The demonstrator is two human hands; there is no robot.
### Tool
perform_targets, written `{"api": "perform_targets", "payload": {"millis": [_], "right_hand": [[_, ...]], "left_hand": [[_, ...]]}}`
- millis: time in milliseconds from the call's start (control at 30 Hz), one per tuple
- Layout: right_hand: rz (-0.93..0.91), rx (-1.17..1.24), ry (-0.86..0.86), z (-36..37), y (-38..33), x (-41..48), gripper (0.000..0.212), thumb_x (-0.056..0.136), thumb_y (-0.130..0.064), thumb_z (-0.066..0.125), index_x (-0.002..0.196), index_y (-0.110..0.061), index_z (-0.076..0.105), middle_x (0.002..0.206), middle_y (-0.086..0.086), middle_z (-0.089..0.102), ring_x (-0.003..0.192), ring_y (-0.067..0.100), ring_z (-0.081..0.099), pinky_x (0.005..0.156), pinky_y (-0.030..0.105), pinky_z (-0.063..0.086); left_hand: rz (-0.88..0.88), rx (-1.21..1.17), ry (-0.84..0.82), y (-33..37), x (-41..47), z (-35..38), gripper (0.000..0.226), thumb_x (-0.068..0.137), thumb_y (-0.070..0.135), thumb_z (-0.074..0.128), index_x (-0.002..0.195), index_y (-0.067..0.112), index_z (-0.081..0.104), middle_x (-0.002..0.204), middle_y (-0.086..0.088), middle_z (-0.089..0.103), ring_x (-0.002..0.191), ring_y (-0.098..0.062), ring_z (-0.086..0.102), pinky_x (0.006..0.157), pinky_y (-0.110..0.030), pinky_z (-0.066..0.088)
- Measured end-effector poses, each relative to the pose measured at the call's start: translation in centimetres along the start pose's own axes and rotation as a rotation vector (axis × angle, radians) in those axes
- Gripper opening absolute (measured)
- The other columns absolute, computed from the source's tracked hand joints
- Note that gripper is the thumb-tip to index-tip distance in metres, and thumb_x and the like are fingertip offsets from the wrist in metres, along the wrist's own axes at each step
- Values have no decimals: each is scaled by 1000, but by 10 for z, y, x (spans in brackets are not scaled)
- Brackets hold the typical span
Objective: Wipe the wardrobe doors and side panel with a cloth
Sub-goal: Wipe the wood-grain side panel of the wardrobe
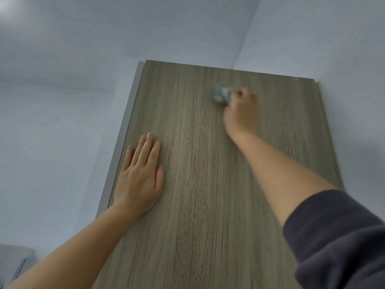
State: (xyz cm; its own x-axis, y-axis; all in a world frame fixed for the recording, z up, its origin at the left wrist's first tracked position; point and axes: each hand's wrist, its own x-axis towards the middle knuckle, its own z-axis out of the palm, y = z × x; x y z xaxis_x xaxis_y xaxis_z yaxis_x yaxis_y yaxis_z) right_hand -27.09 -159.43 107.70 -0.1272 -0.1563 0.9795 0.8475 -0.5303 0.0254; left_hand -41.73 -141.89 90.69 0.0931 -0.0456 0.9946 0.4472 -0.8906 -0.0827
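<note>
View looks up along the wood-grain wardrobe panel [204,174], which fills the middle of the frame. Pale wall [52,122] on both sides, ceiling [125,24] above.

Your left hand [139,176] lies flat on the panel near its left edge, palm down. Its fingers [146,151] are straight and pressed close together, with the thumb tucked beside the palm. It holds nothing.

Your right hand [241,111] is up near the top of the panel, a little right of centre, arm stretched out. It grips a small bunched blue-green cloth [221,94], fingers curled round it. Hand and cloth are blurred, so you cannot tell the exact finger placement. The cloth sits against the panel face, just left of the knuckles.

Two small screw heads at the top corners: one left [165,64], one right [295,79]. The cloth lies between them, slightly lower.

A pale grey strip [125,130] runs along the panel's left edge.

Dark sleeve [341,243] pushed up on the right arm, forearm bare. Left forearm bare too.
</note>
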Motion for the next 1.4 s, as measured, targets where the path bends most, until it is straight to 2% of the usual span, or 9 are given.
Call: {"api": "perform_targets", "payload": {"millis": [133, 333, 567, 700, 867, 967, 1067, 1267, 1400], "right_hand": [[453, -123, 78, -39, 91, -23, 42, 91, -12, 49, 133, -10, 48, 134, 19, 44, 119, 38, 42, 95, 45, 38], [589, -101, 107, -40, 90, -49, 44, 88, -11, 52, 132, -7, 51, 130, 20, 45, 118, 38, 42, 94, 42, 35], [131, 85, -48, -5, -53, -61, 47, 91, -14, 54, 138, -14, 48, 126, 10, 46, 111, 26, 45, 87, 35, 46], [36, 139, -63, 18, -125, -53, 47, 90, -13, 55, 138, -15, 50, 125, 8, 48, 108, 25, 46, 89, 33, 42], [-56, 140, -29, 48, -188, -45, 46, 92, -15, 55, 138, -16, 50, 121, 6, 48, 106, 20, 44, 83, 26, 43], [-82, 92, 10, 61, -218, -34, 45, 92, -13, 54, 137, -17, 50, 119, 5, 48, 103, 19, 44, 82, 28, 45], [-152, -85, 22, 78, -247, -15, 44, 91, -10, 51, 135, -17, 52, 122, 5, 48, 106, 20, 43, 82, 25, 42], [-361, -952, -151, 97, -291, 12, 41, 81, 4, 51, 119, -12, 55, 140, 11, 35, 131, 32, 31, 100, 38, 32], [-432, -1279, -251, 128, -305, 10, 42, 77, 0, 49, 116, -12, 58, 132, 10, 38, 121, 29, 37, 91, 34, 33]], "left_hand": [[-47, -18, 0, 1, -1, 1, 65, 95, 40, 15, 153, 9, 14, 161, -7, 6, 149, -18, -3, 121, -45, 3], [-195, 55, -48, 3, 0, -1, 67, 93, 44, 14, 151, 11, 18, 160, -17, 8, 148, -32, 0, 114, -62, -5], [-129, -30, -26, -17, 2, -8, 63, 94, 39, 22, 148, 8, 32, 158, -10, 21, 147, -26, 14, 116, -53, 12], [-217, -333, 34, -50, 8, -20, 54, 100, 27, 30, 151, 10, 22, 162, -3, 8, 146, -23, 19, 112, -45, 29], [-408, -650, 75, -111, 10, 0, 51, 104, 25, 24, 153, 13, 19, 161, 1, 12, 147, -10, 11, 113, -22, 10], [-417, -733, -22, -146, 7, 25, 51, 104, 28, 21, 153, 15, 19, 161, 3, 14, 147, -9, 11, 114, -23, 8], [-366, -812, -121, -172, 8, 51, 51, 103, 29, 22, 153, 17, 21, 160, 4, 16, 146, -10, 14, 116, -28, 13], [-298, -971, -254, -204, 3, 99, 50, 103, 28, 26, 152, 21, 26, 159, 11, 19, 145, -6, 16, 115, -28, 16], [-285, -1016, -317, -220, -7, 143, 50, 102, 30, 26, 152, 22, 24, 159, 10, 17, 146, -8, 17, 115, -32, 19]]}}
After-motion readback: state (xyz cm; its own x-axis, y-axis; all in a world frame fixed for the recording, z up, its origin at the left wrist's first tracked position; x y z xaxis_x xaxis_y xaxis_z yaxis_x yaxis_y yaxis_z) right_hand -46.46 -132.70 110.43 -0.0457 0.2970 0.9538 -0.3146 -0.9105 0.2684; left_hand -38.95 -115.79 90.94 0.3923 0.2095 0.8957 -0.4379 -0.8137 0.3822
